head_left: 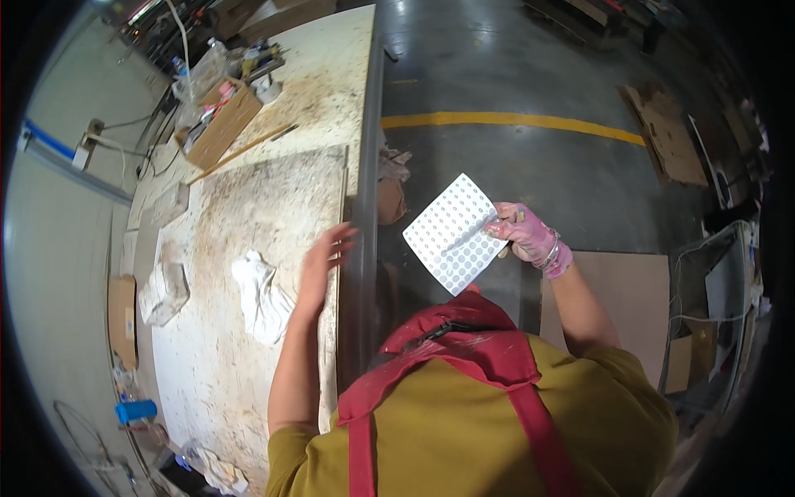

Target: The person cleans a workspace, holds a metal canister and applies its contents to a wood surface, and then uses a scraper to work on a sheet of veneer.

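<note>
My right hand (pixel 534 238), in a stained pink glove, grips the right edge of a white sheet of small round stickers (pixel 447 224) between thumb and fingers. The sheet is tilted and slightly creased, with rows of small printed dots on one part and plain grey circles on the other. Bare and holding nothing, my left hand (pixel 321 263) hovers by the right edge of the worktable (pixel 323 74), its fingers apart and a little blurred. Left of that hand a crumpled white cloth (pixel 263 294) lies on a stained board (pixel 265 199).
A wooden box of small tools (pixel 222 128) stands at the table's far left, with a thin stick (pixel 242 153) before it. A wrapped white block (pixel 164 294) and a blue cylinder (pixel 136 411) lie farther left. Flattened cardboard (pixel 667 137) rests on the floor at right.
</note>
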`<state>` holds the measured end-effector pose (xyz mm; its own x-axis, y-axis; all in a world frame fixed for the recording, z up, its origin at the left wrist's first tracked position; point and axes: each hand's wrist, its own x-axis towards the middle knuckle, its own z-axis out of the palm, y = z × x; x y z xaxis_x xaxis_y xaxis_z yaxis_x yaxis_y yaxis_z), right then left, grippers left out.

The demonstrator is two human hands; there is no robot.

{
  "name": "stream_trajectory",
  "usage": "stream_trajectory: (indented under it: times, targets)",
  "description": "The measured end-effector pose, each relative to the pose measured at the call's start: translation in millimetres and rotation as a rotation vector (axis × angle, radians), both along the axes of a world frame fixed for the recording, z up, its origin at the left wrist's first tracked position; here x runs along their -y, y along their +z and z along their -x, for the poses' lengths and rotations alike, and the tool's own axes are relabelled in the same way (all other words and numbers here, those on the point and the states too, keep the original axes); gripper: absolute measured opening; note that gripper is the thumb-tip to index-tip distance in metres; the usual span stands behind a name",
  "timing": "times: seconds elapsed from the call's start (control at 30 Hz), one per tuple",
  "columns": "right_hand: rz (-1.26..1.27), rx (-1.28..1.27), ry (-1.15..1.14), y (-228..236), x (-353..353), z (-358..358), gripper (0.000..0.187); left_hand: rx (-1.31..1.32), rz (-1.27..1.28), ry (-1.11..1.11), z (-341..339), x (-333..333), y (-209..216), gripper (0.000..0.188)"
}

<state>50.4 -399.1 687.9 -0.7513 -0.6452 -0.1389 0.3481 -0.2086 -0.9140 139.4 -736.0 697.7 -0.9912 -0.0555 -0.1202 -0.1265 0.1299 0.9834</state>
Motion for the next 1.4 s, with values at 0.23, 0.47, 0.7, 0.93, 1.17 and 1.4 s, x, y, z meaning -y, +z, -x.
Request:
stream_trajectory:
  times: [0.23, 0.47, 0.7, 0.93, 1.17, 1.4]
  targets:
    - [-0.108, -0.070, 0.157, 1, 22, -4, 0.030, 0.304, -0.711, -0.040, 15, -63, -1, 0.048]
    - [-0.193, -0.105, 0.051, -4, 31, -12, 0.031, -0.024, -0.188, 0.041, 10, -63, 3, 0.021]
    - [-0.394, -0.239, 0.036, -18, 36, -15, 0.022, -0.335, 0.501, 0.050, -1, -65, 1, 0.017]
    - [-0.497, -0.332, 0.008, -14, 37, -23, 0.021, -0.350, 0.488, 0.091, -21, -61, 4, 0.013]
    - [-0.659, -0.628, -0.062, -11, 49, -24, 0.022, -0.417, 0.603, 0.158, -32, -55, -3, 0.014]
    - [-0.655, -0.673, -0.051, -17, 40, -26, 0.022, 0.004, 0.133, 0.047, -37, -51, -13, 0.014]
